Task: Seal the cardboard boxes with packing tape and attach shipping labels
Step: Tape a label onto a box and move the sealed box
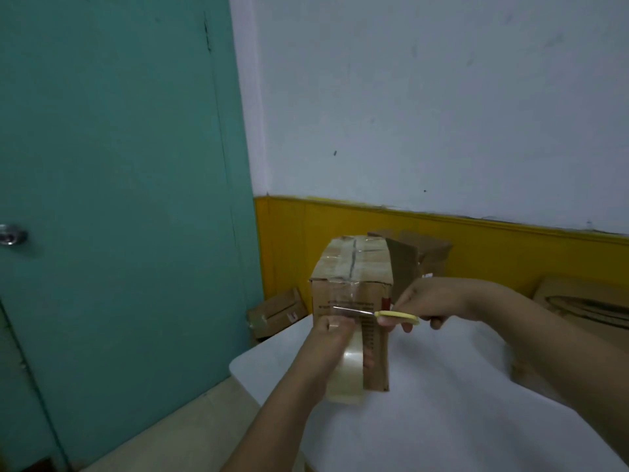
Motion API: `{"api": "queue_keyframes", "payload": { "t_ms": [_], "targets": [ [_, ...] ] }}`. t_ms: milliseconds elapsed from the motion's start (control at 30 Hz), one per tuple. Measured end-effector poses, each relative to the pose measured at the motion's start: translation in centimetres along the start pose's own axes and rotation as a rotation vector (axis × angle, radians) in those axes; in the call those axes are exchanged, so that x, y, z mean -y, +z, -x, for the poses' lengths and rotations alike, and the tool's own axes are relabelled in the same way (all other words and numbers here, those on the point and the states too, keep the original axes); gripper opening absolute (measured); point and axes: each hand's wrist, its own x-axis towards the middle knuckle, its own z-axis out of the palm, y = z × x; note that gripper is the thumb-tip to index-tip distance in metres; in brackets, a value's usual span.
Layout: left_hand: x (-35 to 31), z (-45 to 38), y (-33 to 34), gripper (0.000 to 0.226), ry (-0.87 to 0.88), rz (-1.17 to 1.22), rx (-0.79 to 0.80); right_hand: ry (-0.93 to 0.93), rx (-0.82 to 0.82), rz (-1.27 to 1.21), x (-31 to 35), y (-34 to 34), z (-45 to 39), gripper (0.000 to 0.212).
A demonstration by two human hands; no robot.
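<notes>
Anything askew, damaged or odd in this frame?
Mostly routine: scissors cutting tape from the roll at the box. The tape on top looks wrinkled over the seam, and boxes lie tumbled on the floor behind.

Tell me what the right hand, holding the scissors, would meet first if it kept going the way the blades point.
Probably the clear tape strip stretched from the box to the roll, just above the left hand; depth is unclear.

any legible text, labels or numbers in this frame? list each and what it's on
None readable.
Dark print lines on the front of the taped cardboard box: too blurred to read.
Red mark at that box's right edge: blurred.
Small red mark on the low box by the door: too small.
</notes>
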Motion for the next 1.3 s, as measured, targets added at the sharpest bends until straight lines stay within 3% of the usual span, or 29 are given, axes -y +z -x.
{"api": "queue_keyframes", "payload": {
  "t_ms": [167,267,433,567,800,1000,1100,1200,1300],
  "targets": [
    [-0.9,0.3,-0.6,0.022,0.029,0.016,0.029,-0.031,-0.039,0.037,0.1,0.3,-0.9,0.038],
    [-0.7,0.5,-0.7,0.034,0.027,-0.009,0.012,-0.092,-0.064,0.047,-0.3,0.8,-1.0,0.026],
    [1.3,2.8,-0.5,0.02,-0.005,0.025,0.078,-0.214,-0.093,0.24,-2.0,2.5,-1.2,0.009],
    [2.4,4.1,-0.3,0.024,-0.025,0.025,0.102,-0.262,-0.158,0.264,-4.3,4.8,-0.1,0.014],
    [2.6,5.7,0.8,0.012,-0.038,0.08,0.153,-0.026,-0.268,0.037,-9.6,6.0,5.1,0.019],
    [3.3,6.4,3.3,0.008,-0.004,0.165,0.189,0.212,-0.348,0.553,-12.7,9.6,7.0,0.019],
    [3.3,7.2,5.1,0.008,0.001,0.157,0.253,0.31,-0.403,0.525,-13.2,11.3,7.3,0.011],
    [3.1,7.8,5.8,0.009,0.0,0.119,0.3,0.29,-0.552,0.511,-12.4,11.4,7.9,0.03],
    [2.8,8.2,5.8,0.018,0.001,0.045,0.327,0.08,-0.654,0.062,-8.7,10.7,8.9,0.047]
  ]
}}
